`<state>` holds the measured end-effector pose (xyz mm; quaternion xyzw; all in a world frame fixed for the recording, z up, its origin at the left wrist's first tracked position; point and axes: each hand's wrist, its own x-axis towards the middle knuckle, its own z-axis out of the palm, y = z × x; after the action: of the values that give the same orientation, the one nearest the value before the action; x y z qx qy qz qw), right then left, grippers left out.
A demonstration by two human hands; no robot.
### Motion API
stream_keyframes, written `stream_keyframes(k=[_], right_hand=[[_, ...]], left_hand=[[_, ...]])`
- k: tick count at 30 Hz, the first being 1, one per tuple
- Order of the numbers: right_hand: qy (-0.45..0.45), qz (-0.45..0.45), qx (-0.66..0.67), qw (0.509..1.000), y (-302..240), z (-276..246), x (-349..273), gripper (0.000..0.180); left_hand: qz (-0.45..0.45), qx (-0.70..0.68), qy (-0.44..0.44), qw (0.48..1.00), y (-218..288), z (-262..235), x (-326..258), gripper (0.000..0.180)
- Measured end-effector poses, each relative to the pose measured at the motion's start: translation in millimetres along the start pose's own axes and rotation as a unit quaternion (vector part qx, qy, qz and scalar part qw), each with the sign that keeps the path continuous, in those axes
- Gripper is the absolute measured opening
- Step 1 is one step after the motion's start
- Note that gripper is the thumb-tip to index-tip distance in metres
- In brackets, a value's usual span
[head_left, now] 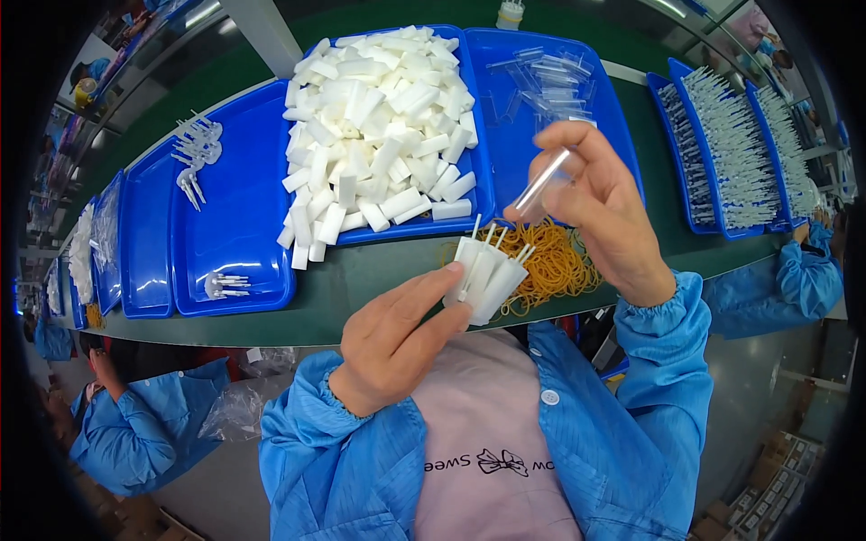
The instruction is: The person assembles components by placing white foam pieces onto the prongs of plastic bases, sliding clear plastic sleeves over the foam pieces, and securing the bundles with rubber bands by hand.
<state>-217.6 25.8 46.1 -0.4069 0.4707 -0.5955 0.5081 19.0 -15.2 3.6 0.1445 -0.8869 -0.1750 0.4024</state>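
Note:
My left hand (pixel 388 341) is closed on a small bundle of white foam pieces (pixel 492 281), pinched between thumb and fingers. Thin white rods stick up out of the bundle's top. Above and to the right, my right hand (pixel 606 215) grips a short clear plastic tube (pixel 545 183), held at a slant between the thumb and fingers. The tube is apart from the bundle. A pile of yellow rubber bands (pixel 557 270) lies on the table just behind and to the right of the foam pieces.
A blue tray (pixel 481 180) heaped with white foam pieces (pixel 379 117) stands ahead. Beside it, another blue tray (pixel 622 117) holds clear tubes (pixel 555 81). The left tray (pixel 239 180) carries white rod-ended parts (pixel 198 140). Racks of similar parts (pixel 731 144) stand at right. Co-workers sit on both sides.

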Motion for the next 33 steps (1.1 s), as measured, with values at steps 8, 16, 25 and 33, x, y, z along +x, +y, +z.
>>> stream_keyframes(k=[8, 16, 25, 33], right_hand=[[-0.049, 0.064, -0.055, 0.995, -0.6, 2.6, 3.2, 0.036], [-0.041, 0.059, -0.098, 0.993, -8.8, -3.4, 1.3, 0.035], [-0.063, -0.032, -0.201, 0.977, -1.3, 1.4, -14.0, 0.034], [-0.082, 0.042, -0.153, 0.984, 3.0, -0.5, -16.1, 0.044]], left_hand=[[0.049, 0.008, -0.032, 0.998, 4.5, 1.5, 6.4, 0.023], [0.062, 0.002, -0.045, 0.997, 6.5, 4.0, 9.1, 0.021], [0.039, -0.008, -0.047, 0.998, 13.1, 5.0, 13.0, 0.023], [0.043, -0.021, -0.039, 0.998, 14.0, 4.4, 8.3, 0.023]])
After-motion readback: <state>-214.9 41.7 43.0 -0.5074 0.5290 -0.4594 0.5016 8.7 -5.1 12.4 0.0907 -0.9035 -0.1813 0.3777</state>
